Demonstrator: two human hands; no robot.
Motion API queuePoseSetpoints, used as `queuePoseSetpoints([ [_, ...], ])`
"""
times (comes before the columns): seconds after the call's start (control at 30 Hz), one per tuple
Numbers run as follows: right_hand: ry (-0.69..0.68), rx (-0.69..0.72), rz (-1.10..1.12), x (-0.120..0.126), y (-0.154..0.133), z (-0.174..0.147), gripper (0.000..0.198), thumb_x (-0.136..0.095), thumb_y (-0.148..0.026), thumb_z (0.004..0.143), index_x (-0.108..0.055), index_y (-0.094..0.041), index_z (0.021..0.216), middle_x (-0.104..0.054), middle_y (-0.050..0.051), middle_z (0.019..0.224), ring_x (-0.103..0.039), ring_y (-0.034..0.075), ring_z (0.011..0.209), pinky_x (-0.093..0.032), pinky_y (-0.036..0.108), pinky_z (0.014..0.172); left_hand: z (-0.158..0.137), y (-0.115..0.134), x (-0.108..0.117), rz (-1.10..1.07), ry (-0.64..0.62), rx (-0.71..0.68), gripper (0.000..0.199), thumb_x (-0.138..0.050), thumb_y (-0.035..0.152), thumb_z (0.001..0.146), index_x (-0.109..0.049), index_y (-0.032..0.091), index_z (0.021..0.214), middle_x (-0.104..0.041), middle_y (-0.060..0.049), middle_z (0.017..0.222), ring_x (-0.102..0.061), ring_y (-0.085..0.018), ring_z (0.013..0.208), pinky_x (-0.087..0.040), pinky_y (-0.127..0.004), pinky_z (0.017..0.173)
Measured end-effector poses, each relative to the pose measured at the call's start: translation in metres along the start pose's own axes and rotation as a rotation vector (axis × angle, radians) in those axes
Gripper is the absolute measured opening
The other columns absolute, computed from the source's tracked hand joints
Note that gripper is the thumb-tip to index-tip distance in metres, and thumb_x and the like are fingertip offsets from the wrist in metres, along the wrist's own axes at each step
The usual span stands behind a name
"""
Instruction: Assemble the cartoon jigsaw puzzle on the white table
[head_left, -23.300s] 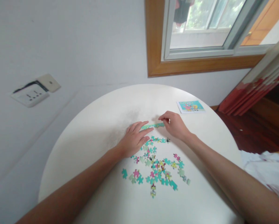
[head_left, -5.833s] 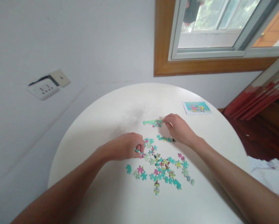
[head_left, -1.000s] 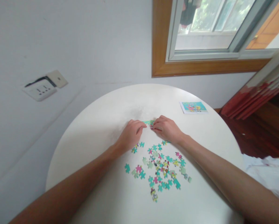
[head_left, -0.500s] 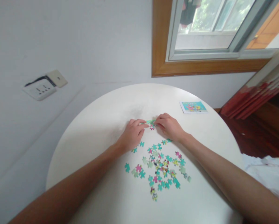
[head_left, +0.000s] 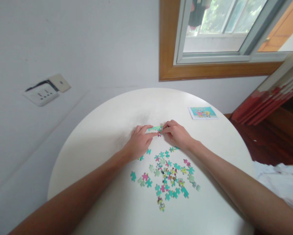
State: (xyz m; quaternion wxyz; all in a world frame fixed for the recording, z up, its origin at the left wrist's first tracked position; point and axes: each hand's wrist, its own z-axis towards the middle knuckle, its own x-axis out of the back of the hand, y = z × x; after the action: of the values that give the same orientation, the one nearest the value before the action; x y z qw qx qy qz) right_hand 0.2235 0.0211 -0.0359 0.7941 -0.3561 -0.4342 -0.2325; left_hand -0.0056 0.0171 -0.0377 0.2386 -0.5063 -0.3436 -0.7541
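Observation:
A small joined strip of green and teal puzzle pieces (head_left: 155,128) lies on the white table between my hands. My left hand (head_left: 139,140) is at its left end, fingers stretched and apart, the index fingertip touching a pink puzzle piece (head_left: 159,133) at the strip's lower edge. From the right, my right hand (head_left: 176,133) pinches with thumb and index at the strip's right end, on a puzzle piece largely hidden by the fingertips. Nearer to me, many loose puzzle pieces (head_left: 177,165) in teal, pink, yellow and pale green are scattered.
A picture card (head_left: 202,113) with cartoon figures lies toward the table's back right. The round white table (head_left: 87,147) stands against a wall with a socket (head_left: 42,93) and a wood-framed window (head_left: 220,70). A red and white curtain (head_left: 261,101) hangs at right.
My left index finger has stretched right onto the pink piece, and the gap between left fingers has widened, showing more of the green strip. My right hand has shifted slightly.

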Motion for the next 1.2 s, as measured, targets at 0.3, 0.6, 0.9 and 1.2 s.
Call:
queuePoseSetpoints([
  [0.3, 0.015, 0.016, 0.012, -0.0014, 0.0004, 0.0006, 0.047, -0.046, 0.004, 0.076, -0.076, -0.022, 0.100, -0.062, 0.008, 0.095, -0.050, 0.021, 0.094, -0.042, 0.031, 0.081, 0.0012, 0.0024, 0.0013, 0.024, 0.021, 0.027, 0.042, -0.044, 0.013, 0.093, -0.063, 0.031, 0.127, -0.050, -0.005, 0.136, -0.042, -0.026, 0.119, -0.036, -0.047, 0.105],
  [0.6, -0.025, 0.032, 0.035, -0.0022, 0.0017, 0.0005, 0.048, -0.046, 0.005, 0.074, -0.077, -0.023, 0.099, -0.060, 0.008, 0.095, -0.049, 0.021, 0.095, -0.041, 0.031, 0.083, -0.0007, 0.0031, -0.0021, 0.046, -0.001, 0.027, 0.045, -0.045, 0.010, 0.091, -0.064, 0.033, 0.125, -0.050, -0.005, 0.134, -0.043, -0.027, 0.119, -0.037, -0.048, 0.104],
  [0.9, -0.024, 0.021, 0.043, -0.0026, 0.0006, 0.0008, 0.046, -0.046, 0.004, 0.075, -0.076, -0.022, 0.100, -0.060, 0.009, 0.094, -0.049, 0.021, 0.094, -0.040, 0.031, 0.082, -0.0011, 0.0023, -0.0038, 0.050, 0.005, 0.032, 0.046, -0.047, 0.009, 0.090, -0.064, 0.034, 0.125, -0.050, -0.005, 0.134, -0.043, -0.027, 0.120, -0.037, -0.050, 0.104],
  [1.2, -0.031, -0.002, 0.043, -0.0031, -0.0007, 0.0010, 0.047, -0.047, 0.005, 0.075, -0.076, -0.022, 0.100, -0.060, 0.008, 0.094, -0.049, 0.021, 0.094, -0.040, 0.032, 0.082, -0.0013, 0.0032, -0.0045, 0.047, 0.007, 0.031, 0.038, -0.047, 0.017, 0.093, -0.064, 0.032, 0.123, -0.050, -0.006, 0.133, -0.043, -0.028, 0.120, -0.037, -0.050, 0.104],
])
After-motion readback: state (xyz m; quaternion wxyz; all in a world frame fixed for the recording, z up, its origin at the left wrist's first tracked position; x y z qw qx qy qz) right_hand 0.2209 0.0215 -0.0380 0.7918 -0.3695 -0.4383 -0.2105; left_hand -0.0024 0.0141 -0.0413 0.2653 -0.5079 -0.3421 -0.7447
